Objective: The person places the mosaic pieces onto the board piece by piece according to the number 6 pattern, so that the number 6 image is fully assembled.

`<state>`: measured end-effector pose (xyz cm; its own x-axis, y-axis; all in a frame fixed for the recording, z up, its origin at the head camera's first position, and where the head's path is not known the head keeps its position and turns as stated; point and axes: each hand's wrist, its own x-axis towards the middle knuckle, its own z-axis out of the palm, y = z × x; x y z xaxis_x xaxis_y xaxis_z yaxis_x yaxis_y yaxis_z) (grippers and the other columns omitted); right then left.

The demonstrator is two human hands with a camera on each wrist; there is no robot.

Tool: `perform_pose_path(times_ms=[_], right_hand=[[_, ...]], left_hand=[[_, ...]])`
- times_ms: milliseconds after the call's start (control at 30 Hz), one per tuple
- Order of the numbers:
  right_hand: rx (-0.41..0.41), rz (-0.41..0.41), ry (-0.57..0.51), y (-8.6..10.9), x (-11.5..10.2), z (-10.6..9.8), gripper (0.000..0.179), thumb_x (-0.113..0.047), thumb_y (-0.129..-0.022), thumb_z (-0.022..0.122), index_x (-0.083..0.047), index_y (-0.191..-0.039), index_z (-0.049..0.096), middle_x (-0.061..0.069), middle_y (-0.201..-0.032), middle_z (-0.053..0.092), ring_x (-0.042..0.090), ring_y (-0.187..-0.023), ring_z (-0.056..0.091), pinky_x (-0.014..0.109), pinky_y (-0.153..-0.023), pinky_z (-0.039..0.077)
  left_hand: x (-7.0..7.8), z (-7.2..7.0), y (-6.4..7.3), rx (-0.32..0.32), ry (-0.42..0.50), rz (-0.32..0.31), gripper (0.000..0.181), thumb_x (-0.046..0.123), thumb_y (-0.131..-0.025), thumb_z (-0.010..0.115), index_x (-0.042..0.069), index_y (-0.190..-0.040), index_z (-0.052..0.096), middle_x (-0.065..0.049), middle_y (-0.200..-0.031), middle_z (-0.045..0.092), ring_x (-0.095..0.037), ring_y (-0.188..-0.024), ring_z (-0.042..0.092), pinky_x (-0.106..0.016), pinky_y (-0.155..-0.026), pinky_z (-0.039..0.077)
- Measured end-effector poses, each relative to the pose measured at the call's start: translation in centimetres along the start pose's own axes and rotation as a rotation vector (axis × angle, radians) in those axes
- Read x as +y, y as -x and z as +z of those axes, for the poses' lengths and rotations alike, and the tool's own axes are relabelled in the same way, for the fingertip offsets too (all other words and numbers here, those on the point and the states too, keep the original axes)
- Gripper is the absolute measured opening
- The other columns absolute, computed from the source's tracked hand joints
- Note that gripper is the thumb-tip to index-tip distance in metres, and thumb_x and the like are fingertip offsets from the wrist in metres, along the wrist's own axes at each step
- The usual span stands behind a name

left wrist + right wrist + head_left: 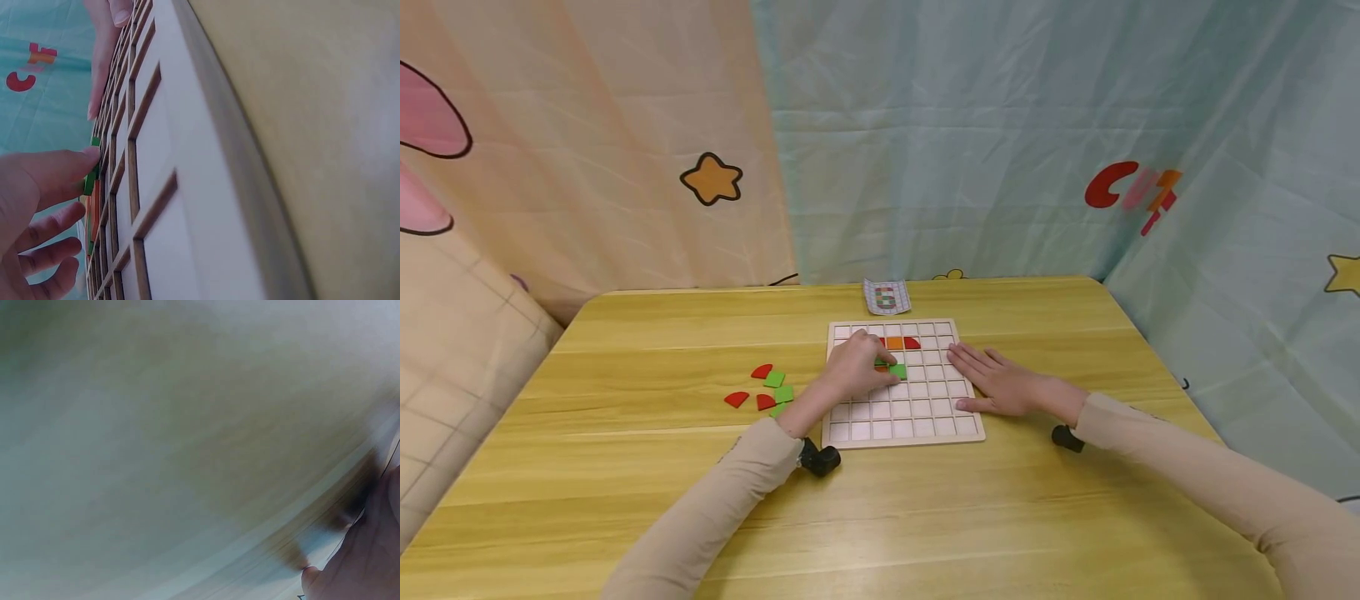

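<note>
A wooden grid board (902, 429) with white square cells lies on the table. Over its left half, my left hand (853, 367) pinches a green square tile (897, 372) between thumb and finger. The left wrist view shows that green tile (92, 175) tilted at the board's surface, the other fingers loosely bent. In the board's upper row sit an orange tile (895, 342) and a red quarter-round tile (912, 342); more tiles are partly hidden behind the hand. My right hand (1003, 385) rests with straight fingers on the board's right edge.
Left of the board lie several loose tiles, among them a red quarter-round (737, 399) and a green square (783, 393). A small pattern card (887, 297) lies behind the board. Printed curtains (925, 167) hang past the table's (647, 350) far edge.
</note>
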<state>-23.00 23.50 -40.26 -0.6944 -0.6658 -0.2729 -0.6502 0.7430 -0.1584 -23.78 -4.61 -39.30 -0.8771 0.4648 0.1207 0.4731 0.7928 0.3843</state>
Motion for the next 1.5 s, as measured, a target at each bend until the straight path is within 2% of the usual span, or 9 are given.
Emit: perform_pose_path(times_ms=[133, 567, 867, 1100, 1300, 1500], right_hand=[[0.017, -0.016, 0.001, 0.0, 0.0, 0.0, 0.084, -0.057, -0.098, 0.038, -0.005, -0.155, 0.004, 0.013, -0.163, 0.0, 0.032, -0.15, 0.002, 0.059, -0.116, 0.011], [0.004, -0.006, 0.006, -0.2, -0.3, -0.3, 0.085, -0.058, -0.097, 0.037, -0.006, -0.155, 0.003, 0.012, -0.163, -0.002, 0.031, -0.15, 0.0, 0.057, -0.117, 0.009], [-0.012, -0.001, -0.003, -0.1, -0.2, -0.3, 0.085, -0.059, -0.097, 0.037, -0.006, -0.155, 0.002, 0.012, -0.163, -0.003, 0.031, -0.15, 0.0, 0.058, -0.117, 0.009], [-0.004, -0.008, -0.012, 0.0, -0.1, -0.2, 0.085, -0.058, -0.097, 0.038, -0.006, -0.155, 0.003, 0.013, -0.163, -0.001, 0.032, -0.15, 0.001, 0.059, -0.116, 0.01], [-0.007, 0.004, -0.022, 0.1, 0.0, -0.1, 0.086, -0.06, -0.096, 0.037, -0.008, -0.155, 0.002, 0.01, -0.163, -0.003, 0.03, -0.15, 0.0, 0.057, -0.117, 0.01], [-0.016, 0.026, -0.022, -0.1, 0.3, 0.3, 0.086, -0.063, -0.096, 0.034, -0.014, -0.155, -0.002, 0.004, -0.163, -0.007, 0.024, -0.151, -0.004, 0.053, -0.119, 0.006]], left_hand=[[0.0, 0.0, 0.1, 0.001, -0.009, -0.003, 0.028, 0.035, -0.078, 0.079, 0.017, -0.099, 0.078, -0.001, -0.102, 0.07, -0.019, -0.094, 0.056, -0.032, -0.067, 0.05], [-0.2, -0.2, 0.3, -0.003, 0.017, -0.009, 0.029, 0.035, -0.078, 0.079, 0.016, -0.1, 0.078, -0.002, -0.105, 0.07, -0.019, -0.095, 0.056, -0.032, -0.068, 0.05], [-0.9, -0.6, 1.0, 0.052, 0.004, -0.011, 0.028, 0.033, -0.077, 0.08, 0.016, -0.099, 0.078, -0.003, -0.103, 0.072, -0.021, -0.091, 0.054, -0.032, -0.065, 0.048], [-1.9, -1.2, 1.8, 0.046, 0.045, -0.046, 0.028, 0.028, -0.078, 0.079, 0.013, -0.102, 0.077, -0.005, -0.107, 0.071, -0.023, -0.097, 0.055, -0.034, -0.07, 0.048], [-2.8, -1.9, 2.8, 0.055, 0.032, -0.115, 0.027, 0.029, -0.078, 0.079, 0.015, -0.102, 0.077, -0.006, -0.112, 0.07, -0.023, -0.1, 0.055, -0.035, -0.071, 0.049], [-3.8, -2.6, 4.2, 0.091, 0.025, -0.138, 0.029, 0.029, -0.078, 0.079, 0.014, -0.103, 0.077, -0.008, -0.112, 0.07, -0.023, -0.093, 0.055, -0.027, -0.058, 0.044]])
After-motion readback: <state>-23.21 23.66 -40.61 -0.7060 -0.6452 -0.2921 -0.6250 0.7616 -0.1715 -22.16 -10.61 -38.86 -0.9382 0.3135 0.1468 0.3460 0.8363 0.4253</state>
